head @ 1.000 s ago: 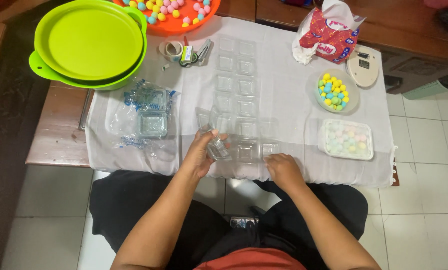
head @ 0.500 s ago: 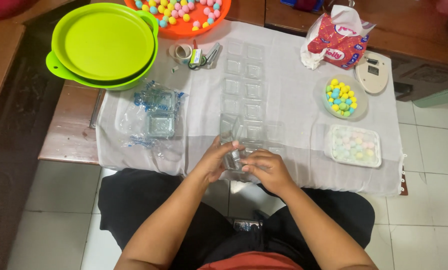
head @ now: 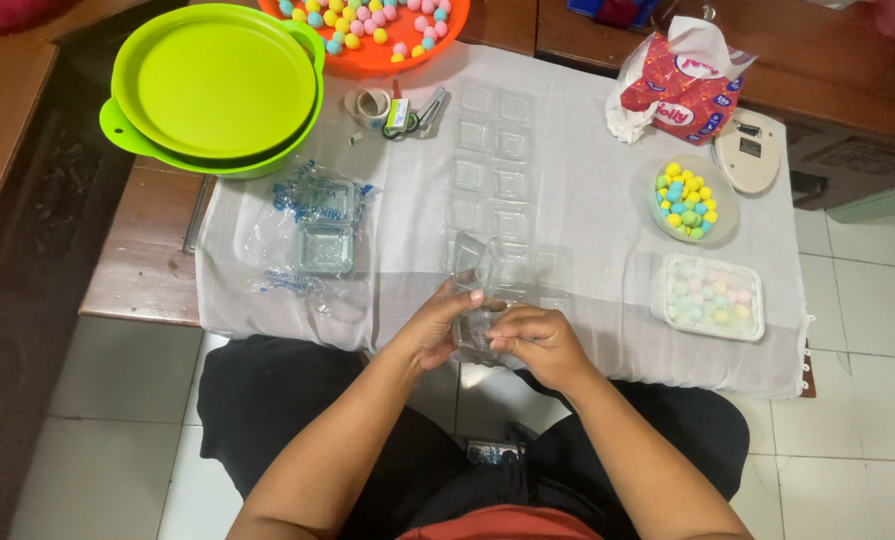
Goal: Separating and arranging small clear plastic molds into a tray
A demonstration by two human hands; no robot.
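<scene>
Both of my hands meet at the near edge of the white cloth (head: 587, 230). My left hand (head: 437, 325) and my right hand (head: 537, 345) grip one small clear plastic box (head: 475, 322) between them, its lid partly raised. Just beyond it, several more clear boxes (head: 492, 180) lie in two rows up the middle of the cloth. A small dish of yellow, blue and green balls (head: 685, 196) sits to the right, and a closed clear tub of pale balls (head: 709, 296) lies nearer me on the right.
Stacked lime-green plates (head: 217, 85) rest at the far left. An orange bowl of coloured balls (head: 367, 25) stands at the back. A plastic bag of clear boxes (head: 317, 230), tape and clips (head: 392, 105), a red tissue pack (head: 677, 95) and a small scale (head: 747, 150) also lie here.
My right hand has come in from the cloth to join my left on the clear box, and both hands have drawn it toward the table's near edge.
</scene>
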